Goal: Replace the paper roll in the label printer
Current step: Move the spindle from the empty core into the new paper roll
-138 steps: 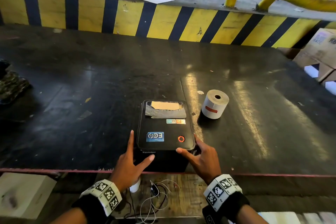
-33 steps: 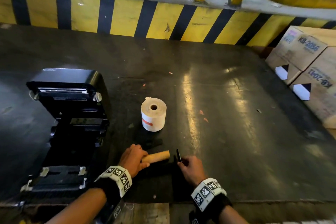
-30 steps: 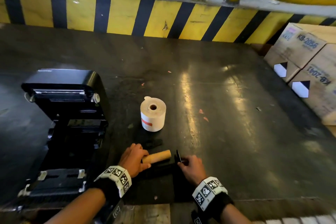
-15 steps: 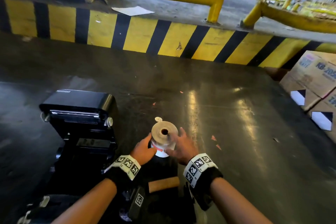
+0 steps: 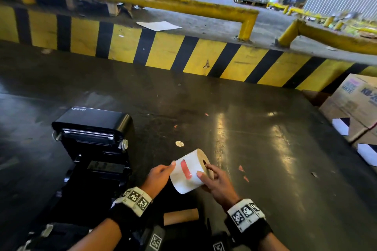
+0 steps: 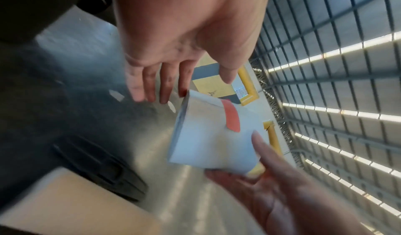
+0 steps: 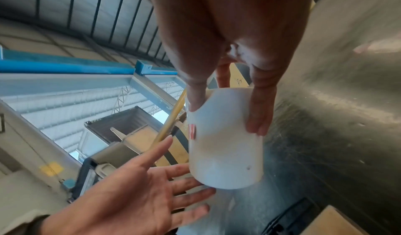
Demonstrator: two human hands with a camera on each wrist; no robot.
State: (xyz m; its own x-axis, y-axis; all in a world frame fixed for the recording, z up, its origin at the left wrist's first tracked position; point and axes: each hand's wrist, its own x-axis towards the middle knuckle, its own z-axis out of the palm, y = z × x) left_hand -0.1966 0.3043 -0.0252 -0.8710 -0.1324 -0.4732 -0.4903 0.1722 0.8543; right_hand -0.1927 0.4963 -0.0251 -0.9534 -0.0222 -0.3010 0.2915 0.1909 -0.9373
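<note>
The new white paper roll (image 5: 189, 171), sealed with a red tape strip (image 5: 185, 169), is held tilted above the dark table. My right hand (image 5: 205, 171) grips it, thumb on the side and fingers at the cored end. My left hand (image 5: 169, 167) has straight fingers touching the roll's other end. The wrist views show the same: roll (image 7: 225, 153), gripping right hand (image 7: 225, 117), spread left hand (image 7: 152, 178). The black label printer (image 5: 91, 149) stands open at the left, lid raised. The empty brown core (image 5: 180, 216) lies at the table's front.
Cardboard boxes (image 5: 355, 112) crowd the right edge of the table (image 5: 265, 149). A yellow and black striped curb (image 5: 183, 55) runs along the back. A small round sticker (image 5: 179, 144) lies beyond the roll. A thin black part (image 5: 208, 224) lies beside the core.
The roll stood upright on the table between both hands; now it is lifted and tipped on its side. A second ago the left hand held the empty core, which now lies on the table.
</note>
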